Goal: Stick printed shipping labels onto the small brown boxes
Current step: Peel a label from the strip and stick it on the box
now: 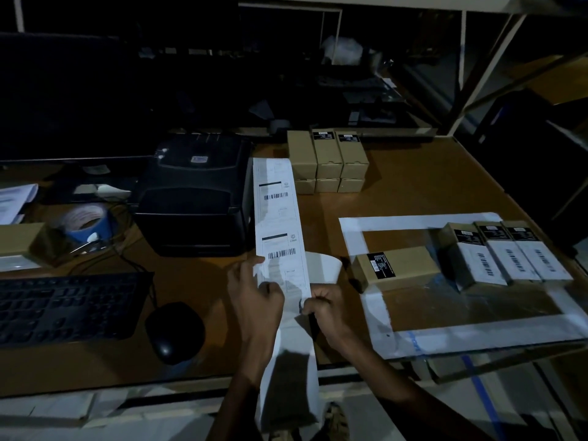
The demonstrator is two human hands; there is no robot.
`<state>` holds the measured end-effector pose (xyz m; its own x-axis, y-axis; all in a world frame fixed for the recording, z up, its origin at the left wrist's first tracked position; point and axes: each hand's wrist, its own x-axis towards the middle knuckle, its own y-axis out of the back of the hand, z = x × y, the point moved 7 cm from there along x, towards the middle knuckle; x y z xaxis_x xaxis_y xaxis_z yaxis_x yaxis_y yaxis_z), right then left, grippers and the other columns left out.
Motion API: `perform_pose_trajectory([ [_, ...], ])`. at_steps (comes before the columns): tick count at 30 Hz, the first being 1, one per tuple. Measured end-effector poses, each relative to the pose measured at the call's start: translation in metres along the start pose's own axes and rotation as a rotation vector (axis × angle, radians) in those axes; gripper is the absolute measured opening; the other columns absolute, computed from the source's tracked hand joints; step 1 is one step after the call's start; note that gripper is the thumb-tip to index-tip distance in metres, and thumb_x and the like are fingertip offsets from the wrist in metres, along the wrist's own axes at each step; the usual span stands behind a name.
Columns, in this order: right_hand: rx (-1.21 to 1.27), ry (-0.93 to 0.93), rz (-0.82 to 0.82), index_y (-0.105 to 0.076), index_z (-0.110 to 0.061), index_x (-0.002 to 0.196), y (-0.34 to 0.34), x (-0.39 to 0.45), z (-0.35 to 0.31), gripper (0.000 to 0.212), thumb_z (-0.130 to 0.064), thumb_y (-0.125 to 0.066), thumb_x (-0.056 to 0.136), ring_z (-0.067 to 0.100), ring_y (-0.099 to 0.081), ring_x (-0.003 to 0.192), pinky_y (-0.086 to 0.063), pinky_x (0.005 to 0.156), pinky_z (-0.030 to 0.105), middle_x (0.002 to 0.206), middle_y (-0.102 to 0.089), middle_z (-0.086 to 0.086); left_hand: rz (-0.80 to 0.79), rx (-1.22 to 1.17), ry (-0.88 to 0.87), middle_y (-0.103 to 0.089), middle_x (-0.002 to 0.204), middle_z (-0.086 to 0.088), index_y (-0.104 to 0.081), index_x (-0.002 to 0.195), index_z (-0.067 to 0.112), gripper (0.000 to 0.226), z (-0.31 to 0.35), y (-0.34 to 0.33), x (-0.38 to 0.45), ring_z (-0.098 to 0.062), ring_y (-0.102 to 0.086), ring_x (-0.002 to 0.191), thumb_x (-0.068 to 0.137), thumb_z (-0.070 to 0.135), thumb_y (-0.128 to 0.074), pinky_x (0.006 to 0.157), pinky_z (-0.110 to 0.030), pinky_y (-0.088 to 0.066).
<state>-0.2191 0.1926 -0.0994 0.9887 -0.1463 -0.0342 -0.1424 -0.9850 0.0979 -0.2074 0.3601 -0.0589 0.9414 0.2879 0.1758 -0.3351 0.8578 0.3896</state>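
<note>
Both hands are pinching the near end of a long, glossy paper label strip point(276, 218) lying on the brown tabletop point(413, 186): the left hand point(256, 294) is gripping its left edge, the right hand point(324, 305) its near right corner. To the right, a plain rectangular cardboard box point(394, 265) is lying beside three labelled boxes point(506, 253) inside a white taped frame point(445, 332).

Both hands, left hand point(254, 291) and right hand point(327, 308), pinching a label strip point(280, 224) beside brown boxes point(327, 160).
</note>
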Motion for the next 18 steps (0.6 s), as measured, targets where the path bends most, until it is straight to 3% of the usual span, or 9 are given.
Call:
perform_pose_trajectory([
  [4,0.0,0.029,-0.1,-0.056,-0.025,0.043,-0.002,-0.006,-0.003,0.029,0.002,-0.054,0.053,0.015,-0.064,0.066,-0.042,0.055,0.022,0.063,-0.068,-0.001,0.001,0.013,-0.059,-0.049,0.116,0.006,-0.058,0.11,0.023,0.046,0.005,-0.001,-0.005,-0.019,-0.053,0.116,0.074,-0.004,-0.067,0.089,-0.041,-0.057],
  [9,-0.067,0.018,-0.21,-0.058,-0.004,0.046,-0.004,-0.013,-0.004,0.008,0.001,-0.056,0.051,0.009,-0.06,0.059,-0.042,0.052,0.021,0.061,-0.067,-0.006,-0.1,0.128,-0.265,-0.063,0.114,0.001,-0.067,0.104,0.02,0.036,0.015,-0.01,-0.011,-0.02,-0.055,0.11,0.076,-0.003,-0.067,0.09,-0.036,-0.049],
  [13,-0.174,-0.048,-0.308,-0.062,-0.03,0.047,-0.003,-0.026,0.007,0.035,0.003,-0.064,0.058,-0.001,-0.059,0.058,-0.043,0.057,0.013,0.058,-0.064,-0.019,-0.242,0.109,-0.384,-0.071,0.111,0.003,-0.073,0.106,0.019,0.027,0.013,-0.02,-0.019,-0.014,-0.062,0.107,0.086,0.002,-0.066,0.098,-0.018,-0.043],
  [15,-0.166,-0.049,-0.316,-0.064,-0.03,0.051,-0.003,-0.031,0.012,0.035,0.003,-0.064,0.061,-0.001,-0.058,0.057,-0.042,0.057,0.014,0.058,-0.064,-0.017,-0.276,0.086,-0.371,-0.073,0.109,0.002,-0.075,0.105,0.018,0.027,0.01,-0.021,-0.025,-0.012,-0.064,0.103,0.086,-0.001,-0.069,0.097,-0.011,-0.041],
  [18,-0.024,-0.037,-0.15,-0.069,-0.014,0.062,0.006,-0.032,0.006,0.015,-0.003,-0.062,0.069,0.013,-0.059,0.063,-0.045,0.061,0.026,0.065,-0.066,0.003,-0.321,0.048,-0.335,-0.074,0.108,-0.001,-0.076,0.103,0.014,0.016,0.006,-0.022,-0.03,-0.013,-0.065,0.102,0.09,0.011,-0.07,0.096,-0.02,-0.046],
])
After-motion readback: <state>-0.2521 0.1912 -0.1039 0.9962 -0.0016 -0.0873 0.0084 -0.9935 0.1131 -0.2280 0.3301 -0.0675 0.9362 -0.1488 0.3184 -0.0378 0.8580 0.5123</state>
